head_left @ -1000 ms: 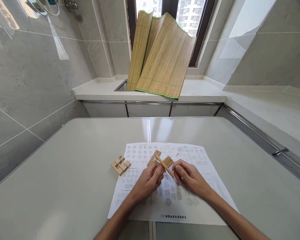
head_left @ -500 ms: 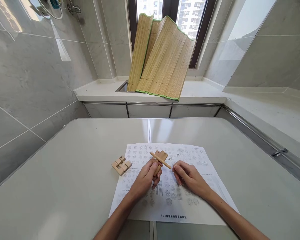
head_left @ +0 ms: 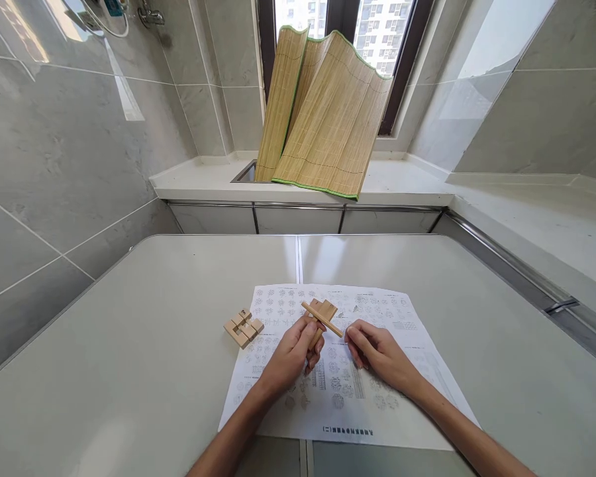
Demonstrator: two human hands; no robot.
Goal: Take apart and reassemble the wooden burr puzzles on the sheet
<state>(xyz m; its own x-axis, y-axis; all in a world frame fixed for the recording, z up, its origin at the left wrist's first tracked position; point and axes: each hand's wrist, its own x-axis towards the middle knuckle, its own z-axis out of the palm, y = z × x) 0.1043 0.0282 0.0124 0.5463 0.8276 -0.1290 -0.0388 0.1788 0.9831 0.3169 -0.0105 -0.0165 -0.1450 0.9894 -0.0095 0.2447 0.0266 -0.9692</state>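
Wooden pieces [head_left: 330,309] pinched in left hand [head_left: 291,351]; presumably light, stiff, best held at near end. Right hand [head_left: 381,353]: fingers curled, contents cannot be told.

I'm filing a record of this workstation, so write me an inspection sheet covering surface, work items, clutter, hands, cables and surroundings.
Surface: glossy pale-grey tabletop with a central seam; large printed white paper sheet on it.
Work items: light-brown flat wooden pieces, slim tan wooden stick across them; notched pale wooden blocks at the sheet's left edge.
Clutter: straw-coloured, green-edged slatted mat on the white ledge.
Hands: left hand grips the flat pieces; right hand curled near the stick's end, nothing seen in it.
Cables: white curved cord or hose, upper left; cannot tell which.
Surroundings: grey tiled walls, dark-framed window.
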